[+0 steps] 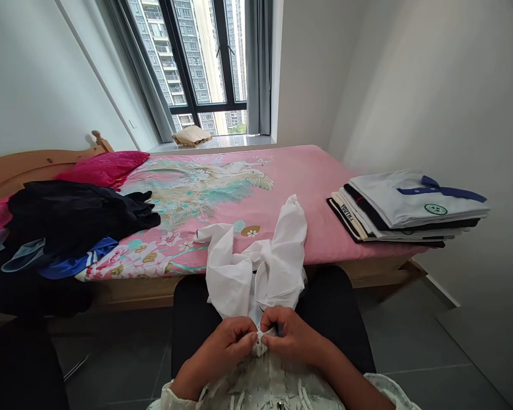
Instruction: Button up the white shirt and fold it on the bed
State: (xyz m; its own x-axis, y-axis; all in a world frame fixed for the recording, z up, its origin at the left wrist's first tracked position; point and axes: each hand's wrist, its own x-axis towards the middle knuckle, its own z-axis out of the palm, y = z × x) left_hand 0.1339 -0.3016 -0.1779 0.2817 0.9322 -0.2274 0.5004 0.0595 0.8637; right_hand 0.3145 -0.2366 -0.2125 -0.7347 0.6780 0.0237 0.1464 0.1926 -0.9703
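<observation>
Shirt (256,267) bunched on lap, trailing onto bed (308,176); left hand (224,344) and right hand (293,336) knuckles-up, fingertips together, both pinching its edge.

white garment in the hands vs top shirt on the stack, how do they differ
The white garment is crumpled, trailing off the bed; the top shirt lies folded flat on the stack. Left hand and right hand pinch the garment; nothing touches the shirt. The garment looks plain; the shirt has a blue collar and green badge. Both are white.
</observation>
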